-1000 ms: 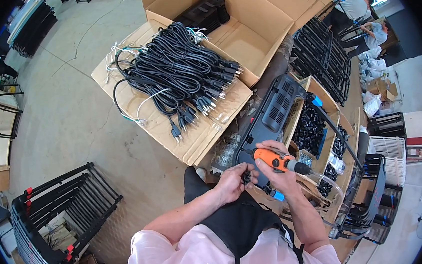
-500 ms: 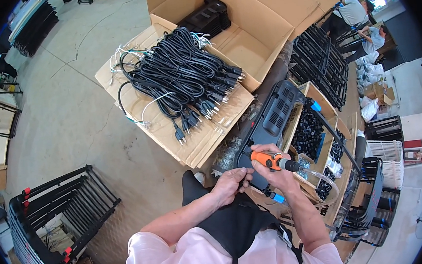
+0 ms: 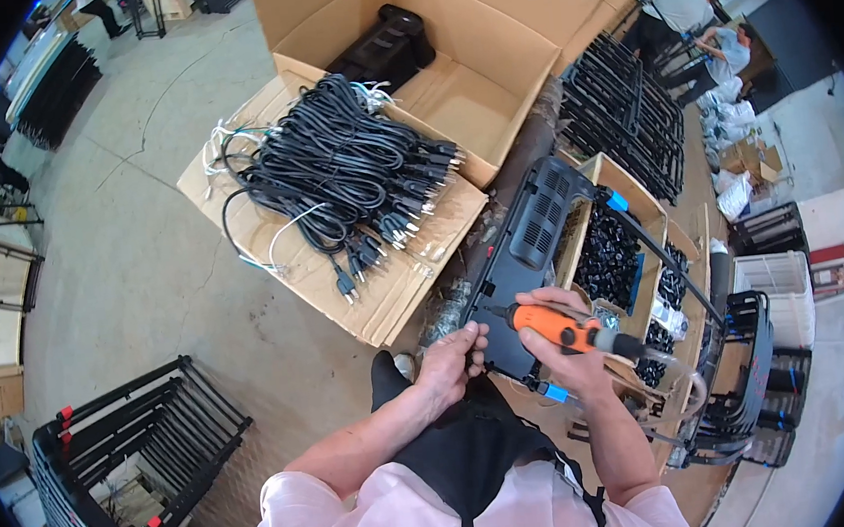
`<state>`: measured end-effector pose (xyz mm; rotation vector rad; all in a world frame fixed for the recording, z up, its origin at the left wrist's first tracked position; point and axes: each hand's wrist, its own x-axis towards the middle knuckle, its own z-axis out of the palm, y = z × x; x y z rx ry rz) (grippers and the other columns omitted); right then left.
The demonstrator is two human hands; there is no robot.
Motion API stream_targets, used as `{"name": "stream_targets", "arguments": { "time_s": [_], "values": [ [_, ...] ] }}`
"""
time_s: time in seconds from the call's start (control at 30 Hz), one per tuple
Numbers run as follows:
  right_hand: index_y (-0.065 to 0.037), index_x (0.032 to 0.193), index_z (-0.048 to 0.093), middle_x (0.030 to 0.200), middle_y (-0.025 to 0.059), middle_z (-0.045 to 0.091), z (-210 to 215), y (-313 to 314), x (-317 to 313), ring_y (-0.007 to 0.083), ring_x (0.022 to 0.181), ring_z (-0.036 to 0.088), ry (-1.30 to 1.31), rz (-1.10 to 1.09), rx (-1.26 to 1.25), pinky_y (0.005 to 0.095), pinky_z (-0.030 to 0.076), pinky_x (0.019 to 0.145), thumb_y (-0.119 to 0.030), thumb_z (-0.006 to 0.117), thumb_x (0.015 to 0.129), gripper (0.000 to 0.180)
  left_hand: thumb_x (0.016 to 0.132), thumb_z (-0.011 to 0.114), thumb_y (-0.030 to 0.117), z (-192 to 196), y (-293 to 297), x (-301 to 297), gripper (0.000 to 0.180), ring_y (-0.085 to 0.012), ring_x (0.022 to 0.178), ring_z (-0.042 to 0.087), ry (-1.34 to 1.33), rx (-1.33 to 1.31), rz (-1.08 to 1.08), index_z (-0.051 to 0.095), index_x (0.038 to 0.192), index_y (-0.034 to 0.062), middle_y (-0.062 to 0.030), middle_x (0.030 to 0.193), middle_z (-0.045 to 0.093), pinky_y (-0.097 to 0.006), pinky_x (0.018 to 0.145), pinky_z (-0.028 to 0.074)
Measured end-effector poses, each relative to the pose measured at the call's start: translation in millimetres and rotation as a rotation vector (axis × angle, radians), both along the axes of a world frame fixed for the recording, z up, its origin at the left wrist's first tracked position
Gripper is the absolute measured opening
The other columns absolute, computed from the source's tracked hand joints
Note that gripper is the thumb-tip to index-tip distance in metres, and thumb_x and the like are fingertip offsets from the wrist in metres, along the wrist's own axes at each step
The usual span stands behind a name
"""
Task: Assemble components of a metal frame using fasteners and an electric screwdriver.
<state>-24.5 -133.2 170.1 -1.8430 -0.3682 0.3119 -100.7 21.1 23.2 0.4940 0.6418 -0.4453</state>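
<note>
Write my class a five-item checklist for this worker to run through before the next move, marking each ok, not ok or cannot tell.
1. Orange power screwdriver gripped in the right hand: ok.
2. Screwdriver tip touching the black vented panel: cannot tell.
3. Left hand well away from the tip: not ok, its fingers are close by.
4. Screw in the left hand: cannot tell, curled fingers hide it.
5. Black power cords off the panel: ok, piled on cardboard.
</note>
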Motion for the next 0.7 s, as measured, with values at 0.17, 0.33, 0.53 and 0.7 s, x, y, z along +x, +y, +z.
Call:
{"name": "stream_targets", "arguments": {
  "time_s": [0.17, 0.33, 0.53, 0.7],
  "values": [
    [-0.002, 0.134, 0.054, 0.133, 0.0184, 0.069, 15.5, -43.7, 4.4, 0.0251, 0.122, 0.067, 0.06, -0.052, 0.137, 0.0396, 0.053, 0.108, 0.002, 0.077, 0.089, 0.051, 0.109, 0.063, 0.037, 29.4, -16.8, 51.3, 0.029, -0.0094, 0.069, 0.053, 0.027, -0.263, 0.064, 0.071, 0.111, 0.0095, 0.0042, 0.083, 0.06, -0.024, 0.058, 0.044],
    [-0.001, 0.133, 0.053, 0.128, 0.0219, 0.07, 29.3, -84.1, 22.6, 0.0277, 0.12, 0.068, -0.066, -0.162, 0.094, 0.0421, 0.053, 0.108, -0.003, 0.079, 0.086, 0.054, 0.11, 0.06, 0.035, 40.7, -60.8, 97.3, 0.029, -0.0115, 0.072, 0.056, -0.029, -0.385, -0.011, 0.068, 0.116, 0.0072, 0.0016, 0.085, 0.061, -0.025, 0.061, 0.047],
    [-0.003, 0.131, 0.056, 0.129, 0.017, 0.07, 36.4, -143.9, 66.3, 0.0254, 0.12, 0.067, -0.069, -0.195, 0.128, 0.0416, 0.052, 0.108, -0.004, 0.081, 0.086, 0.051, 0.111, 0.057, 0.029, 42.3, -116.3, 146.2, 0.026, -0.0123, 0.076, 0.06, -0.037, -0.414, -0.04, 0.066, 0.119, 0.0064, 0.0004, 0.087, 0.062, -0.025, 0.064, 0.049],
    [-0.003, 0.134, 0.054, 0.132, 0.02, 0.068, 38.5, -186.9, 120.0, 0.0269, 0.124, 0.066, -0.05, -0.124, 0.011, 0.0426, 0.05, 0.11, -0.006, 0.079, 0.087, 0.054, 0.112, 0.055, 0.034, 36.7, -163.2, 196.3, 0.029, -0.0133, 0.075, 0.057, -0.002, -0.42, -0.052, 0.066, 0.12, 0.0085, 0.0012, 0.087, 0.061, -0.026, 0.062, 0.048]
  ]
}}
